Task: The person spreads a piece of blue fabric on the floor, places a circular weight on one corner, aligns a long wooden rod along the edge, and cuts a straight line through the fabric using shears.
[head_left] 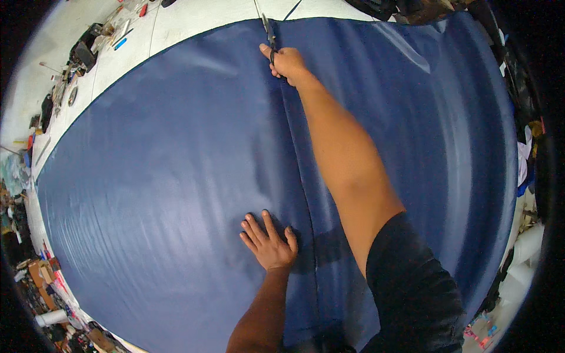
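A large sheet of dark blue, leather-like material is spread before me. A long cut line runs through it from near my body up toward the far edge. My right hand is stretched out to that far edge, its fingers closed round the handles of a pair of scissors. The blades point away from me, at the sheet's edge. Nearer to me, my left hand lies flat on the sheet, fingers spread, just left of the cut line.
White table surface shows beyond the sheet's far edge. Tools and small items, among them a blue pen-like object, lie at the far left. Clutter with a cardboard box stands at the near left. White rolls are at the right.
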### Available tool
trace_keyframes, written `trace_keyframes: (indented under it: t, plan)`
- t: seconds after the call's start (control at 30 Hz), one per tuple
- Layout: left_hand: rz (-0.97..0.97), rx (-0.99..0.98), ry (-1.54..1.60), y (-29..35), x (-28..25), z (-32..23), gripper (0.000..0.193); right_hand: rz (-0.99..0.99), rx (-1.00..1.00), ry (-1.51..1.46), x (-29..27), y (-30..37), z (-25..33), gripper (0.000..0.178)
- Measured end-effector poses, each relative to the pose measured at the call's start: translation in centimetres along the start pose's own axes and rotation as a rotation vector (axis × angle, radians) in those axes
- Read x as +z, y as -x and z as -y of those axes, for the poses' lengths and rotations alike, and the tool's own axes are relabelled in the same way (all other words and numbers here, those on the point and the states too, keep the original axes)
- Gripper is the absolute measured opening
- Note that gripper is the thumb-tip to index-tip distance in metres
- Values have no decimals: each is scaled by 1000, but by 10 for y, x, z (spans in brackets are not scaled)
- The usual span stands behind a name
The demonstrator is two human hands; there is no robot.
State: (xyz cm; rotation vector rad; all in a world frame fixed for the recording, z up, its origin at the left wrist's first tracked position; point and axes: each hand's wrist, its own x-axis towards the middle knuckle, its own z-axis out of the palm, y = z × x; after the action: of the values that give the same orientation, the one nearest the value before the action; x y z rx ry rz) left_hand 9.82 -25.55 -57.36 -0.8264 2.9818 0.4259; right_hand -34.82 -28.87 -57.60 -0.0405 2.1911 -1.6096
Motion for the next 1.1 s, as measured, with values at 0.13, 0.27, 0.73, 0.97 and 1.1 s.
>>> trace_keyframes:
  t: [0.13, 0.27, 0.73, 0.97, 1.1]
  plan:
    - [-23, -4, -10, 0, 0, 2, 71, -108, -61, -100, 3, 47, 8, 55]
    - [-16, -53, 10, 0, -3, 9, 72, -200, -20, -76, -22, 230, -52, 40]
    - [-158, 46, 24, 13, 10, -12, 77, -856, 165, 664, -120, 733, -289, 70]
    - [-128, 33, 301, 19, -34, 17, 86, -844, 17, 906, -118, 740, -282, 58]
    - [-295, 220, 563, 81, -104, 42, 65, -868, 92, 970, -118, 748, -273, 63]
